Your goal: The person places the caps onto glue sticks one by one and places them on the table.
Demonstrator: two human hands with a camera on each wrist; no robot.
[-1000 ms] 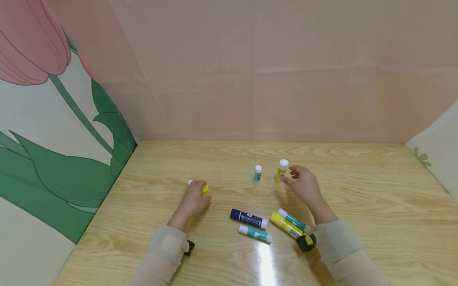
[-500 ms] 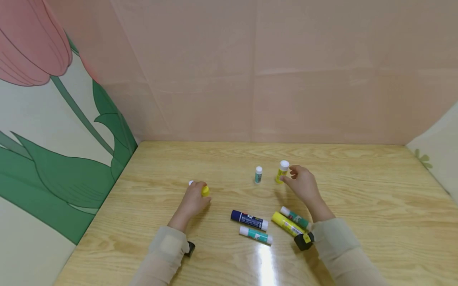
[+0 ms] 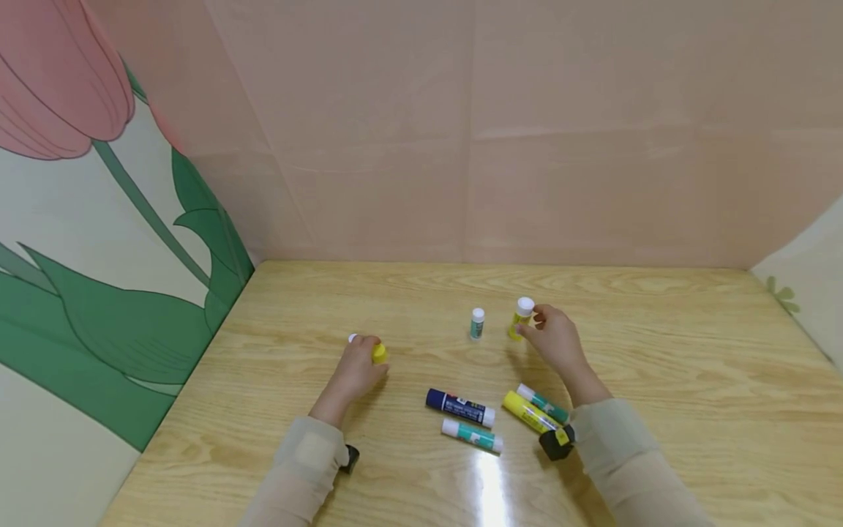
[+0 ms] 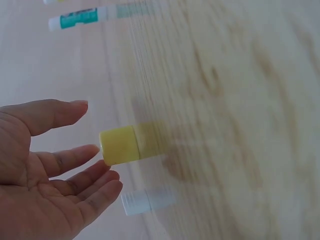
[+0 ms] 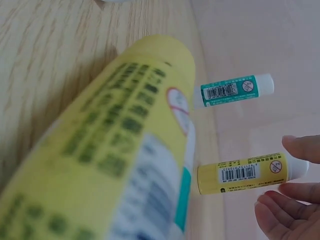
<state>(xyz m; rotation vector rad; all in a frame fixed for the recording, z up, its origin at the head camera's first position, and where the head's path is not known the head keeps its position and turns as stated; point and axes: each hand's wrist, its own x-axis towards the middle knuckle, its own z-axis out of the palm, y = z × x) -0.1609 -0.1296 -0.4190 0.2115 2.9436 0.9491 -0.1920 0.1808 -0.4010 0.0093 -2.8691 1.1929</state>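
My left hand [image 3: 356,369] hovers low beside a short yellow cap [image 3: 379,354] and a small white cap [image 3: 353,338]. Its thumb stays apart and the fingers bend loosely; a fingertip meets or nearly meets the yellow cap [image 4: 119,146] in the left wrist view. My right hand [image 3: 556,340] is at an upright yellow glue stick [image 3: 517,321] with a white top. Thumb and fingertips loosely bracket the white end; whether they press on it is unclear. A smaller teal glue stick [image 3: 477,324] stands upright to its left.
Nearer the body lie a navy glue stick [image 3: 459,408], a teal one [image 3: 471,435], a large yellow one [image 3: 530,412] and another teal one [image 3: 543,404]. The wooden table [image 3: 691,366] meets a pink backdrop [image 3: 494,183] behind. A tulip-patterned panel [image 3: 118,307] borders the left.
My right forearm has shifted slightly left and forward, while the hand stays at the upright yellow glue stick. The left hand keeps its place. The whole view has shifted a little.
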